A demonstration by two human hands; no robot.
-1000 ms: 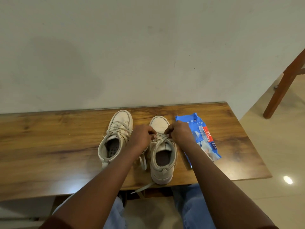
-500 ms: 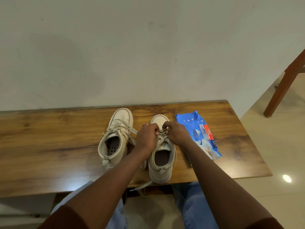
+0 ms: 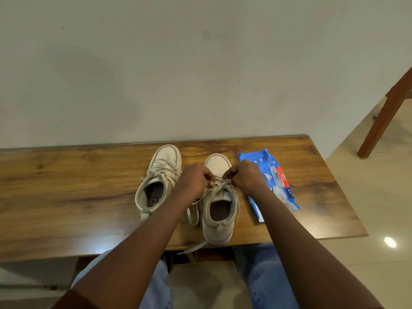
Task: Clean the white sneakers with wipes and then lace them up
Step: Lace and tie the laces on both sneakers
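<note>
Soft light, floor [image 3: 390,242] glare, seemingly bowed edges

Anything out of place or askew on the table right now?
One loose lace end from the sneaker being laced trails over the near edge of the table and hangs free. The other sneaker sits angled, its toe leaning toward its mate, and the blue wipes pack lies skewed. No spill or damage visible.

2 sneakers [image 3: 189,192] on table [image 3: 66,197], wipes pack [image 3: 274,184] right.
</note>
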